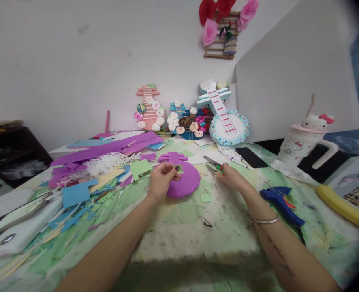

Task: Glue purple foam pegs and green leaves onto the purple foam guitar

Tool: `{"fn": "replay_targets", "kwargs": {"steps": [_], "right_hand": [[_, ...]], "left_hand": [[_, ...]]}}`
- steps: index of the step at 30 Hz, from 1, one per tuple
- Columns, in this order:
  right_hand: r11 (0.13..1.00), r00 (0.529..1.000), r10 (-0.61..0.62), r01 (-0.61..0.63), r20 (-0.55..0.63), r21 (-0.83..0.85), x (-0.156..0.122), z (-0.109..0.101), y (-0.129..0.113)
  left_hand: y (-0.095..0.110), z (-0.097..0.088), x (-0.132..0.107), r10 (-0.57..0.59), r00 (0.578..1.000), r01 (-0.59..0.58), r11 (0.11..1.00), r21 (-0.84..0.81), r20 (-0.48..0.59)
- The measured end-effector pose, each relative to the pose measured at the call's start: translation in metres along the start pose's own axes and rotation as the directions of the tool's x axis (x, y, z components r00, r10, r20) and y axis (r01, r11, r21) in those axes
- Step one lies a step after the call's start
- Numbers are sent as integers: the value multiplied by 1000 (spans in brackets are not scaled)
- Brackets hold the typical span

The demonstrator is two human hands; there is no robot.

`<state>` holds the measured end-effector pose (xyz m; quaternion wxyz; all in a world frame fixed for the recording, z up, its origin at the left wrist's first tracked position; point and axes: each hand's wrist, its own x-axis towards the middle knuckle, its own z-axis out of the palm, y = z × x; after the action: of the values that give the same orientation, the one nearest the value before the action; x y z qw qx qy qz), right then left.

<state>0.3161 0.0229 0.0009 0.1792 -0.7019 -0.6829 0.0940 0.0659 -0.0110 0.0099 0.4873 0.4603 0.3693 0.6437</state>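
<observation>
My left hand [164, 178] pinches a small piece of green paper [180, 168] between thumb and fingers. Beneath it lies a round purple paper guitar shape [187, 184] with a short neck and crossbars at its top. In my right hand [229, 175] is a pair of scissors [211, 163], blades parted and pointing away to the left. A small green paper square [205, 198] rests on the cloth just in front of the purple shape. To the left of my left hand sits a larger green paper offcut [139, 168].
Paper scraps [79, 194] and purple strips [115, 148] crowd the left. A phone [251, 157], a blue glue gun [283, 202], a lidded cup [301, 142] and a banana [343, 207] lie right. Decorated paper instruments [228, 125] stand along the wall.
</observation>
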Motion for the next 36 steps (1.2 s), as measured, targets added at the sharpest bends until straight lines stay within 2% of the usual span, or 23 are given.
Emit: {"fn": "replay_targets", "kwargs": {"steps": [3,7,10,13,19,26,36], "right_hand": [[980,992,-121,123,-25,158,-5,2,-13],[905,955,-280,297,-97,304,-25,11,-45],[822,900,-403,436,-167,366,-42,18,-63],[774,848,-477,529,-230,348,-50,22,-70],[788,835,-490,548,-252,281,-50,23,-70],[797,830,-492,551,-263,247,-53,23,-71],[789,829,-488,553,-273,268,-53,22,-69]], "left_hand": [[0,2,-1,-44,999,43,998,-48,-9],[-1,4,-4,-56,994,57,998,-12,94],[-3,4,-7,-39,985,31,998,48,169],[-6,3,-8,-6,982,-8,997,75,191],[-10,4,-9,18,982,-26,999,40,190],[-7,7,-13,-12,978,8,1000,20,210],[-5,6,-13,3,978,-15,998,56,209]]}}
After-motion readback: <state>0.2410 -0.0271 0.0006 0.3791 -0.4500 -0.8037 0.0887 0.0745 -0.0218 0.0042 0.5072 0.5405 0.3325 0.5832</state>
